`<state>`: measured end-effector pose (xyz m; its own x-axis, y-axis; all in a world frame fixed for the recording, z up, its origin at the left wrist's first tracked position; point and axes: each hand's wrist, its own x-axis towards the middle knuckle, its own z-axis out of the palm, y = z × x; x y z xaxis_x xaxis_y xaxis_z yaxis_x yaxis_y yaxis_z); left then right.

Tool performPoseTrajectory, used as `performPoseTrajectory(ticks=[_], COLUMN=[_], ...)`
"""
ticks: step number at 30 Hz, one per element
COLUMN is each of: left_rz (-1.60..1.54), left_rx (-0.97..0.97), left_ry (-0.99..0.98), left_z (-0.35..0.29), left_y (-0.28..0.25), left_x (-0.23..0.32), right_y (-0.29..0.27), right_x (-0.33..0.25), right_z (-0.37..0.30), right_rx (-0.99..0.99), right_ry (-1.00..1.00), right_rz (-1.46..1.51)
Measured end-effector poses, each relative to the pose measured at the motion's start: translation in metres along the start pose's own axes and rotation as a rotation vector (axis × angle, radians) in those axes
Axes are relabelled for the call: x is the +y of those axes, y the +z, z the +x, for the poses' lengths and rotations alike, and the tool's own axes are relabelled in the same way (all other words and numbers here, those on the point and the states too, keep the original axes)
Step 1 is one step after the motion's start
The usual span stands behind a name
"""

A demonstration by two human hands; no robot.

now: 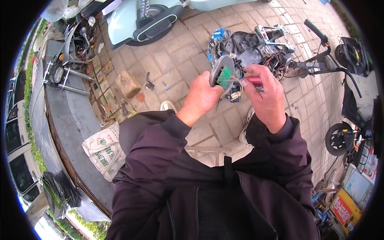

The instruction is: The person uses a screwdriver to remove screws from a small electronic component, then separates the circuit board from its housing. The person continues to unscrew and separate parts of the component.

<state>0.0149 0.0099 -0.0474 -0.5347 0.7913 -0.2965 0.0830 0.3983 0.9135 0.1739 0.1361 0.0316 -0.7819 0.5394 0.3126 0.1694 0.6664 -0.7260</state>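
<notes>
My left hand (203, 94) is closed on the edge of a round grey housing (216, 72), tilted with its inner side toward my right. A green circuit board (225, 76) sits in that housing. In my right hand (265, 90) is a screwdriver with a red handle (254, 80), pinched between thumb and fingers. Its thin shaft points left and reaches the board; whether the tip touches a screw is too small to tell. Wires and a pale connector (235, 95) hang below the housing, between my hands.
Beyond my hands lies a partly stripped scooter frame (250, 46) with loose wiring. A pale green scooter (128, 24) stands at the far left. On the paving are a wood block (127, 84) and a printed cloth bag (105, 150). A black-wheeled scooter (339, 139) is at right.
</notes>
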Motion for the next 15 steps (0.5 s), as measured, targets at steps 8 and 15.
performPoseTrajectory(ticks=[8,15], left_rz=[-0.047,0.095], left_rx=[-0.011,0.024], left_ry=[-0.038,0.01], left_z=[-0.0019,0.0024], left_y=[0.0021,0.0022], left_x=[-0.0008,-0.0087], right_y=[-0.001,-0.0012], right_x=[-0.0026,0.0012], right_z=[-0.0031,-0.0021], right_rx=[-0.023,-0.029], right_ry=[0.082,0.159], right_rz=[0.148,0.043])
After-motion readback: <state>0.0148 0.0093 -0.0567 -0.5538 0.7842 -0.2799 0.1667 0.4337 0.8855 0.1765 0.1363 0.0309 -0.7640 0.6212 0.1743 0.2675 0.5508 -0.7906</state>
